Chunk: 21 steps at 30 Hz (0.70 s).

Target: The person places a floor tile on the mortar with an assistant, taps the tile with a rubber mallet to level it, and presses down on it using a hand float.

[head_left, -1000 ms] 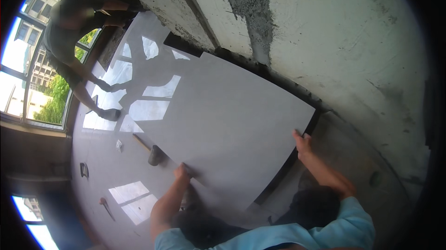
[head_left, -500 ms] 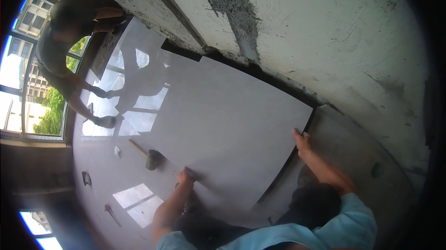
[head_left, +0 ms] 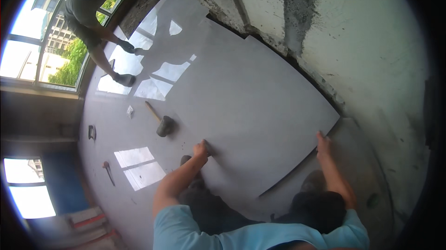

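Tile (head_left: 241, 110), a large pale grey slab, lies almost flat over the floor, held by both hands at its near side. Its long axis runs from the near left up toward the far right, where its far edge follows a dark gap at the foot of the rough plastered wall (head_left: 353, 41). One corner points right, close to the wall base; the nearest corner sits low in view, between the person's knees.

Left hand (head_left: 201, 149) grips the tile's near-left edge, fingers curled shut over it. Right hand (head_left: 323, 142) presses on the right corner edge with fingers laid along the rim; whether they wrap underneath I cannot tell.

Along the near-right edge a dark shadow line shows under the tile, so that side appears lifted slightly off the grey bedding (head_left: 362, 157) beneath. Room there is tight: the wall curves close on the right and far sides.

To the left the laid floor (head_left: 116, 124) is glossy, with patches of window light. A rubber mallet (head_left: 160, 121) lies just beside the tile's left edge, head nearer the left hand, handle pointing far left. A small red-handled tool (head_left: 108, 171) and a small dark object (head_left: 92, 132) lie well apart, further left. At the far left another person (head_left: 93, 13) bends by the window (head_left: 37, 50), one gloved hand on the floor.
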Available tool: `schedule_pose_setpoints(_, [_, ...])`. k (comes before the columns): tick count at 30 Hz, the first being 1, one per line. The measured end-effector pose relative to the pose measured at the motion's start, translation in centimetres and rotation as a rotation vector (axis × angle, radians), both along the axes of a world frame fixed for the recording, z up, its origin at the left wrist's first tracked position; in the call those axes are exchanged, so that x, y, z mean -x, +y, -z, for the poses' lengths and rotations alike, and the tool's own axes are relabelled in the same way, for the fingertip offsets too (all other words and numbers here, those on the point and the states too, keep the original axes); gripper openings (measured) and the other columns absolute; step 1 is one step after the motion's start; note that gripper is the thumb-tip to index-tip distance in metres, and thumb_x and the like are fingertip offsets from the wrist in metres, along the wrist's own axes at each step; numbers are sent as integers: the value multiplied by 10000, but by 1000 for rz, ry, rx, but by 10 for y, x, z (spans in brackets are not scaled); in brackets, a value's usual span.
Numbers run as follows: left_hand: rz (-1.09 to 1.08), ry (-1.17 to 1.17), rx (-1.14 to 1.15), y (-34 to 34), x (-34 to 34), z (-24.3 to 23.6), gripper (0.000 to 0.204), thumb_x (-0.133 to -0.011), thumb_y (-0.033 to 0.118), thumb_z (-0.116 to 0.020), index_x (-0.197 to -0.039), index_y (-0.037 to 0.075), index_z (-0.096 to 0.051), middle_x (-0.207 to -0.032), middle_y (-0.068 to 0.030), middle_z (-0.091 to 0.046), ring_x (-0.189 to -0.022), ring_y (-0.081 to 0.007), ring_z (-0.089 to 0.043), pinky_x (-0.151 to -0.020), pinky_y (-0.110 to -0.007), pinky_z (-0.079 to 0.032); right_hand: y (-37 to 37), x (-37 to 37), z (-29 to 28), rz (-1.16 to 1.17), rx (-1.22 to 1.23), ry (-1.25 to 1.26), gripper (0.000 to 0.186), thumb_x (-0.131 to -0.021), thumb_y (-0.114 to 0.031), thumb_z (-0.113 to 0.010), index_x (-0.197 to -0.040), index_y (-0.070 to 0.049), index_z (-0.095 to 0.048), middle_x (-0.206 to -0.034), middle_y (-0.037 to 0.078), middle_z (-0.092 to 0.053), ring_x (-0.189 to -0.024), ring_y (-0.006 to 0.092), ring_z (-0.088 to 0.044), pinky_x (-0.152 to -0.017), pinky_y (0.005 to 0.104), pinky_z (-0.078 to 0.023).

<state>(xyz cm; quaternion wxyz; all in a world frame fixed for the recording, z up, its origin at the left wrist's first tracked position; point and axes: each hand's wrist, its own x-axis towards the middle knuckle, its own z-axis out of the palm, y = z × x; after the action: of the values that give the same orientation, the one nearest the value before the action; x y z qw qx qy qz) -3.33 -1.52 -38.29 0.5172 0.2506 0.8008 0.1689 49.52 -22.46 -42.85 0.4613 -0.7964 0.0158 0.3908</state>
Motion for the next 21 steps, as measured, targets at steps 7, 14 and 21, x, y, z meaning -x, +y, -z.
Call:
schedule_pose_setpoints(7, [13,34,-26,-4,43,30,398,-904,329,-581,-1060,-37,-566,-979,-191,-609,-863,-360,-640,-724,-532,-571,25,19,-16,-41,50,76,474,-873,-316,-705,-1141,66,-622,-1151,152,-660,-1032,231,-614,-907,362,-485])
schedule_pose_setpoints(14, [100,-32,-98,3,53,34,503,-893,363,-642,-1190,-25,-520,-1150,-195,-586,-1025,-380,-613,-771,-566,-549,23,19,-10,-49,55,-80,445,-834,-317,-736,-1053,62,-651,-1033,145,-696,-951,234,-648,-831,372,-507])
schedule_pose_setpoints(21, [-218,-199,47,15,13,3,406,-929,249,-524,-1239,-13,-532,-1265,-183,-564,-1135,-393,-581,-907,-606,-523,40,21,-31,-145,244,-96,611,-784,-457,-740,-1083,68,-647,-1082,241,-684,-1038,346,-665,-842,412,-532])
